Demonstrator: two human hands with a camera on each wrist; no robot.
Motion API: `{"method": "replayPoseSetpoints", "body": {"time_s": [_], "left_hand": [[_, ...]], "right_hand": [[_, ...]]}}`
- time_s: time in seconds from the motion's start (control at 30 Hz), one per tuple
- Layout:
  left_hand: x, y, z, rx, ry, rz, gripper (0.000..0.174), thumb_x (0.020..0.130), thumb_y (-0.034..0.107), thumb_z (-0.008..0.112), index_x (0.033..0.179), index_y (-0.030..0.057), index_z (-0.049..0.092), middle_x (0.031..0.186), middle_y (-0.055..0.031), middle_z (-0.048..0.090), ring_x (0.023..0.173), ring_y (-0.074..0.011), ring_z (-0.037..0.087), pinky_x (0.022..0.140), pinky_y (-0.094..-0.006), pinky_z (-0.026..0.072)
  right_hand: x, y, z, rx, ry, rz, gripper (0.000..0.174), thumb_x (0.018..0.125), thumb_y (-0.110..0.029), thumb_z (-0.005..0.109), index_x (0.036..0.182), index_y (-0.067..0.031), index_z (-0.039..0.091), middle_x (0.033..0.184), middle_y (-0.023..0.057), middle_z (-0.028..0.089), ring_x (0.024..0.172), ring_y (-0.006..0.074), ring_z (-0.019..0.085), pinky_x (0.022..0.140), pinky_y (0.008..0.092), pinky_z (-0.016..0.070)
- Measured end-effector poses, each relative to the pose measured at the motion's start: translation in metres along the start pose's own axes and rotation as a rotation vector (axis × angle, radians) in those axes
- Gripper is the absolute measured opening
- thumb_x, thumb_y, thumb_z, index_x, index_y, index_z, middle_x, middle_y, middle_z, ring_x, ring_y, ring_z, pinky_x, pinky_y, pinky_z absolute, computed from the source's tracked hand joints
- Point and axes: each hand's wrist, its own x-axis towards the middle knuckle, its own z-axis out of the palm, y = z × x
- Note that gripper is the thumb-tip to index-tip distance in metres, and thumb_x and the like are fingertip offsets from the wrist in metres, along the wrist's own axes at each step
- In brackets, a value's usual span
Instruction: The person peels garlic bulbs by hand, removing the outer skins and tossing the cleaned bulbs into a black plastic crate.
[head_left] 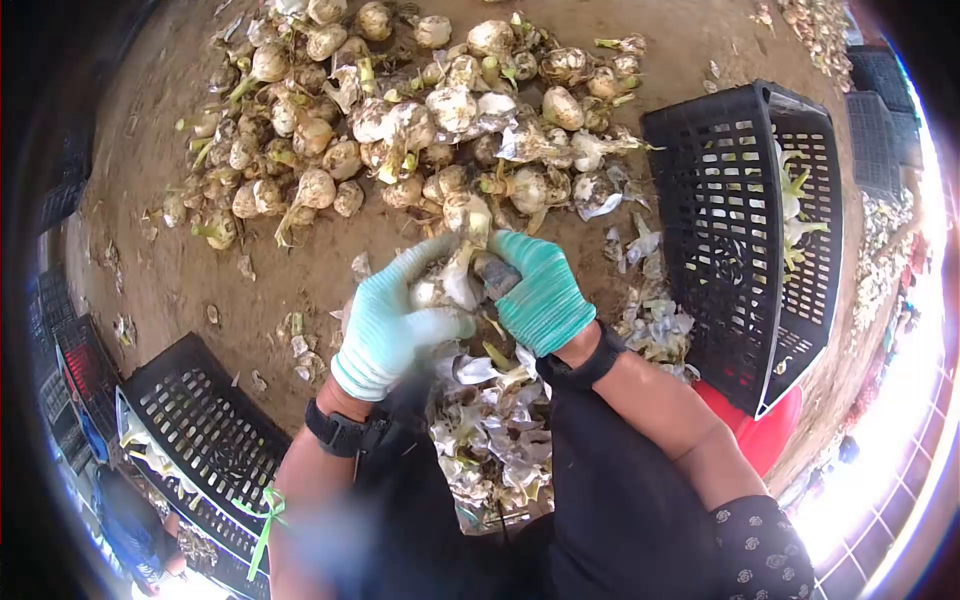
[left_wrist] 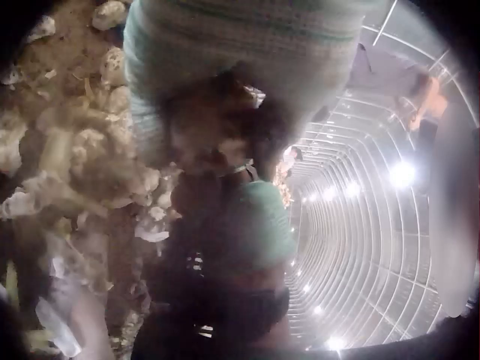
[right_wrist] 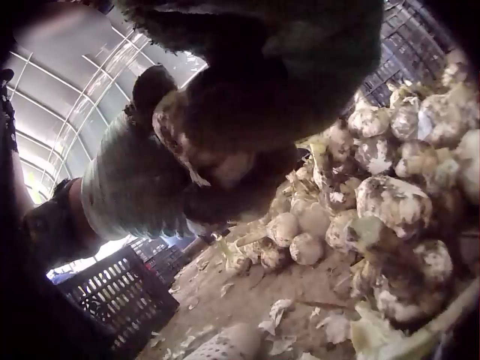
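Note:
In the head view, my gloved left hand [head_left: 395, 325] grips a garlic bulb [head_left: 460, 275] with papery, soil-stained skin, held above my lap. My gloved right hand [head_left: 545, 295] pinches the same bulb from the other side, a dark grey cover [head_left: 494, 276] over its thumb. Fingers hide much of the bulb. The right wrist view shows part of the bulb [right_wrist: 174, 127] between the hands, in deep shadow. Just beyond my fingertips lies a large heap of dirty garlic bulbs [head_left: 400, 130] with stubs of stalk.
Loose papery skins [head_left: 495, 430] are piled between my legs. A black plastic crate [head_left: 715, 220] stands at the right, by a red object [head_left: 755, 425], with pale green-tipped pieces inside. Another black crate [head_left: 205, 425] is at the lower left. Someone in blue [head_left: 130, 520] is beyond it.

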Motion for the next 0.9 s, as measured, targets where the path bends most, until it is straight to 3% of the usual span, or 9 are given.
{"method": "replayPoseSetpoints", "body": {"time_s": [0.17,0.23,0.33,0.5,0.57,0.6,0.7,0.83,0.9], "left_hand": [[0.013,-0.005,0.001,-0.792,0.046,-0.091,0.073,0.067,0.02,0.062,0.125,-0.0062,0.026,0.112,-0.0165,0.045,0.095,-0.0206,0.052,0.077,-0.0271,0.0447],[0.01,-0.009,0.001,-0.73,-0.022,-0.035,0.081,0.067,0.023,0.065,0.128,-0.0046,0.019,0.117,-0.0177,0.04,0.098,-0.0228,0.049,0.076,-0.0298,0.0458],[0.01,-0.014,0.002,-0.071,0.051,0.151,0.079,0.073,0.031,0.062,0.129,-0.0023,0.017,0.111,-0.0147,0.045,0.095,-0.023,0.051,0.069,-0.0318,0.048],[0.022,-0.022,-0.008,-0.574,0.133,0.06,0.055,0.081,0.037,0.051,0.118,-0.002,0.039,0.099,-0.0112,0.054,0.085,-0.02,0.054,0.067,-0.0315,0.0465],[0.023,-0.021,-0.013,-0.659,0.026,-0.138,0.048,0.083,0.038,0.048,0.111,-0.0004,0.046,0.098,-0.0109,0.056,0.08,-0.0199,0.055,0.066,-0.032,0.0455],[0.021,-0.014,-0.006,-0.653,0.094,-0.154,0.042,0.085,0.035,0.045,0.108,0.0,0.047,0.093,-0.0097,0.057,0.076,-0.0191,0.055,0.064,-0.0297,0.045],[0.028,-0.039,-0.027,-0.331,0.131,-0.042,0.036,0.088,0.032,0.042,0.107,0.0018,0.048,0.094,-0.0078,0.057,0.081,-0.0191,0.055,0.071,-0.0319,0.0459],[0.017,-0.022,-0.016,-0.172,0.276,-0.017,0.039,0.084,0.031,0.046,0.105,-0.0023,0.046,0.088,-0.0065,0.056,0.081,-0.0135,0.054,0.069,-0.025,0.0441],[0.012,-0.027,-0.014,-0.073,0.208,0.28,0.046,0.082,0.032,0.051,0.111,-0.0032,0.043,0.095,-0.0086,0.055,0.087,-0.0147,0.053,0.076,-0.0253,0.0427]], "right_hand": [[0.001,-0.006,-0.006,-0.042,0.101,-0.086,0.013,0.071,-0.003,0.056,0.082,0.0039,0.056,0.075,0.0204,0.056,0.069,0.0352,0.055,0.06,0.0353,0.0441],[0.003,0.0,-0.007,0.111,0.167,-0.001,0.011,0.072,-0.003,0.055,0.082,0.0031,0.056,0.074,0.02,0.055,0.068,0.0355,0.054,0.059,0.0352,0.0435],[0.003,-0.004,-0.009,0.139,0.114,0.119,0.01,0.073,-0.002,0.055,0.082,0.0024,0.055,0.074,0.018,0.055,0.064,0.0317,0.054,0.056,0.0345,0.0422],[-0.001,-0.03,-0.027,0.11,-0.067,0.337,0.011,0.074,0.0,0.054,0.084,0.0022,0.056,0.069,0.0106,0.056,0.062,0.0117,0.054,0.051,0.0269,0.0402],[-0.005,-0.033,-0.028,0.49,0.006,0.361,0.014,0.074,0.0,0.055,0.087,0.0037,0.056,0.063,0.0034,0.053,0.061,0.003,0.046,0.048,0.0212,0.0376],[-0.008,-0.031,-0.031,0.233,0.017,0.266,0.018,0.074,-0.001,0.056,0.09,0.0059,0.056,0.062,0.0003,0.052,0.059,0.0019,0.044,0.047,0.0191,0.0367],[-0.02,-0.031,-0.028,0.17,0.074,0.151,0.019,0.075,0.0,0.056,0.092,0.0061,0.055,0.066,0.0001,0.054,0.056,0.0014,0.044,0.047,0.0186,0.0371],[-0.013,-0.028,-0.025,0.467,-0.012,0.251,0.015,0.076,-0.001,0.054,0.089,0.0048,0.055,0.066,0.0015,0.055,0.057,0.0024,0.046,0.047,0.0185,0.0377],[-0.014,-0.024,-0.019,0.324,-0.041,0.106,0.013,0.077,0.001,0.051,0.089,0.0041,0.055,0.066,0.0016,0.055,0.057,0.0033,0.047,0.047,0.0178,0.0378]]}}
